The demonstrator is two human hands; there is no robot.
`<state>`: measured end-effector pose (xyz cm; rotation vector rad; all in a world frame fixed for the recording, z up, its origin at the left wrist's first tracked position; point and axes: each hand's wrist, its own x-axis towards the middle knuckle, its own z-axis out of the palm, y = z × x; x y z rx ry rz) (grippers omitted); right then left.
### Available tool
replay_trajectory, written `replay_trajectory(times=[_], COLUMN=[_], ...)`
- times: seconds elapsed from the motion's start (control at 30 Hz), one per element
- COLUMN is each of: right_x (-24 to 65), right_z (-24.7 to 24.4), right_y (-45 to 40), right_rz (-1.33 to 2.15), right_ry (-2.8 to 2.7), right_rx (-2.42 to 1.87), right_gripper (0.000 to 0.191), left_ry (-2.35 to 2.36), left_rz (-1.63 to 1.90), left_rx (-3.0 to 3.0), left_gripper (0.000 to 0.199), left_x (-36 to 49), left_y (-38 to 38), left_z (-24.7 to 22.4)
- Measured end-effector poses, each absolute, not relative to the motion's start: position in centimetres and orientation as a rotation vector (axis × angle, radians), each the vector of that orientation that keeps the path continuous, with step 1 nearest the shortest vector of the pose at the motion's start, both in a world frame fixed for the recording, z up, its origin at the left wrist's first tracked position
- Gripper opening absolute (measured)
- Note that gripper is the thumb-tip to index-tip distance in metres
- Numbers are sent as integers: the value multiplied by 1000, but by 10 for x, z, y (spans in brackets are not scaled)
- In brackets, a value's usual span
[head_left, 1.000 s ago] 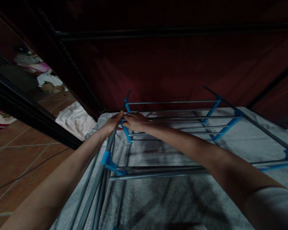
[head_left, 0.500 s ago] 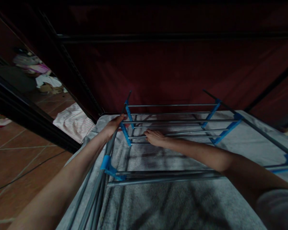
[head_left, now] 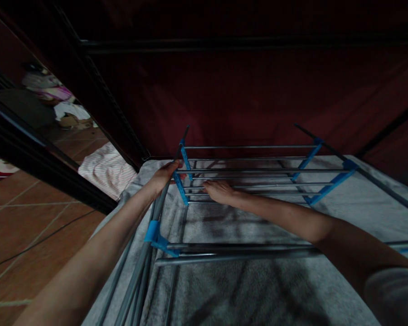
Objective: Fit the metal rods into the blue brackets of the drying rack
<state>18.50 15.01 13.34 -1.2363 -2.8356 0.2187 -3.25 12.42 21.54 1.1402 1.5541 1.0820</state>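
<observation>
A rack frame (head_left: pixel 258 170) of grey metal tubes and blue plastic brackets lies on a grey fleecy cloth. My left hand (head_left: pixel 167 175) is closed around the left side pole, beside the blue bracket (head_left: pixel 181 186) that carries the cross tubes. Inside the frame my right hand (head_left: pixel 219 191) grips one of the lower cross tubes (head_left: pixel 282 185) near its left end; its fingertips are partly hidden. Closer to me, another blue bracket (head_left: pixel 160 239) sits on the left pole with more cross tubes (head_left: pixel 238 256) running right from it.
Several loose grey tubes (head_left: pixel 131 290) lie along the left edge of the grey cloth (head_left: pixel 245 294). A dark red panel (head_left: pixel 231 99) rises behind the frame. On the tiled floor (head_left: pixel 37 226) at left are a striped cloth (head_left: pixel 107 170), a cable (head_left: pixel 54 234) and piled clothes (head_left: pixel 54 93).
The view has shifted slightly, so the frame appears a little further right. Both hands keep nearly the same places on the rack.
</observation>
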Motion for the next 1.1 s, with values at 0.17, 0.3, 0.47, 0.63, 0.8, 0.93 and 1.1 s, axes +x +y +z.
replay_trajectory(times=[0.17, 0.3, 0.47, 0.63, 0.8, 0.93, 1.1], right_x=[185, 187, 188, 189, 189, 188, 188], right_z=[140, 147, 157, 163, 162, 161, 161], right_y=[154, 154, 150, 147, 147, 149, 151], right_rz=[201, 193, 231, 280, 288, 301, 331], right_ry=[-2835, -2816, -2791, -2801, -2798, -2790, -2788], right_rx=[-1233, -1216, -1211, -1217, -1236, -1253, -1254], right_gripper=[31, 30, 31, 31, 33, 35, 36], left_ry=[1544, 1552, 1550, 1544, 1557, 1554, 1541], left_rz=[1121, 1098, 1091, 1098, 1081, 1081, 1082], left_rx=[1127, 1116, 1125, 1127, 1125, 1128, 1159], left_gripper=[52, 47, 41, 42, 47, 52, 55], left_x=[-35, -32, -31, -32, -31, -31, -35], left_y=[128, 126, 125, 126, 126, 126, 129], left_z=[211, 215, 216, 214, 216, 215, 211])
